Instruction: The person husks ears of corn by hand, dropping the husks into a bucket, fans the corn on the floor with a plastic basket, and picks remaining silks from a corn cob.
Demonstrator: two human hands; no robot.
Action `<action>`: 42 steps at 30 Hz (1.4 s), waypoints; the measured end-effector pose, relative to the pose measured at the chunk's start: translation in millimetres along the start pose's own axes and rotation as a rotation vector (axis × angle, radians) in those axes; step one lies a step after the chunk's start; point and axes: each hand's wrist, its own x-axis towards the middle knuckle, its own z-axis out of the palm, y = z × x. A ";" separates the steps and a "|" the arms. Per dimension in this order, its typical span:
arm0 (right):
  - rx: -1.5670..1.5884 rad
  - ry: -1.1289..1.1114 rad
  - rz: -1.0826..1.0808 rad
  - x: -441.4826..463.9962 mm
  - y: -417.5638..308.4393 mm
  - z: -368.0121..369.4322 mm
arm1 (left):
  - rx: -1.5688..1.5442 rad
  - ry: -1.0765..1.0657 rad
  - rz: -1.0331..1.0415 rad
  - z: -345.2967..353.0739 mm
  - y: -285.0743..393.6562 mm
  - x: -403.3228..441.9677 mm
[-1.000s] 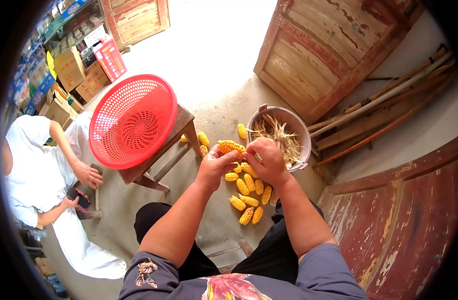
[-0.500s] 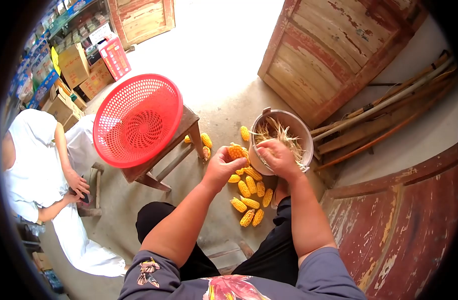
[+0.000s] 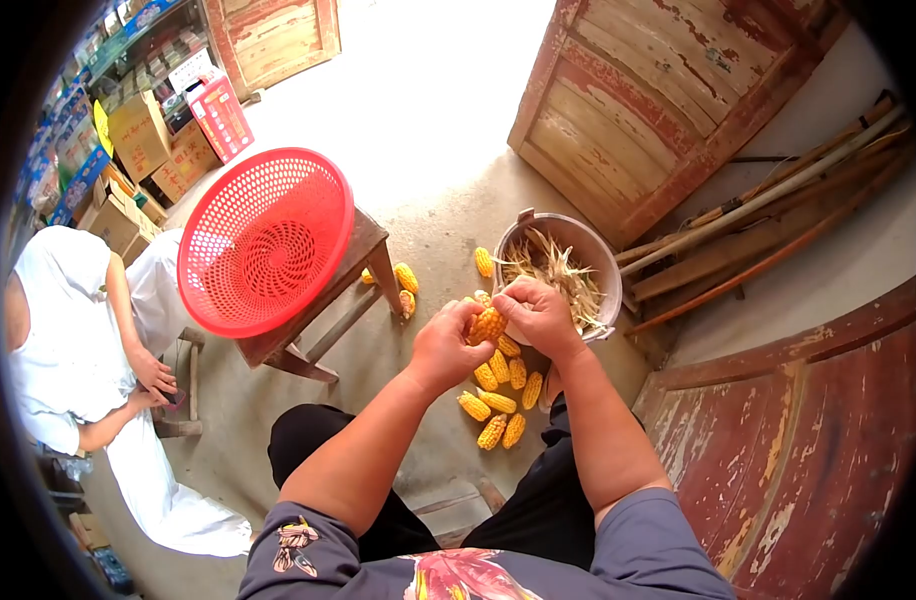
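My left hand (image 3: pixel 446 346) is wrapped around a yellow corn cob (image 3: pixel 489 325), stripped of its husk. At the cob's right side, my right hand (image 3: pixel 538 316) has its thumb and fingers pinched against it; the exact contact point is partly hidden. Just beyond my right hand stands a pale bucket (image 3: pixel 608 258) holding dry corn husks (image 3: pixel 553 262). Below my hands, several bare corn cobs (image 3: pixel 497 401) lie on the concrete floor, some covered by my hands.
A red perforated basket (image 3: pixel 263 235) sits tilted on a wooden stool (image 3: pixel 370 240) to the left. A person in white (image 3: pixel 73 330) sits at far left. Wooden poles (image 3: pixel 778 210) lean by the right wall near a worn door (image 3: pixel 628 110). Cardboard boxes (image 3: pixel 138 137) stand back left.
My right hand has come left and down from over the bucket to meet the cob in my left hand. My left hand has lowered slightly. The whole view has shifted a little.
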 end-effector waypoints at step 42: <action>0.258 0.192 0.074 3.4 -9.8 -10.8 | -1.328 -0.340 -0.564 -22.5 24.7 6.0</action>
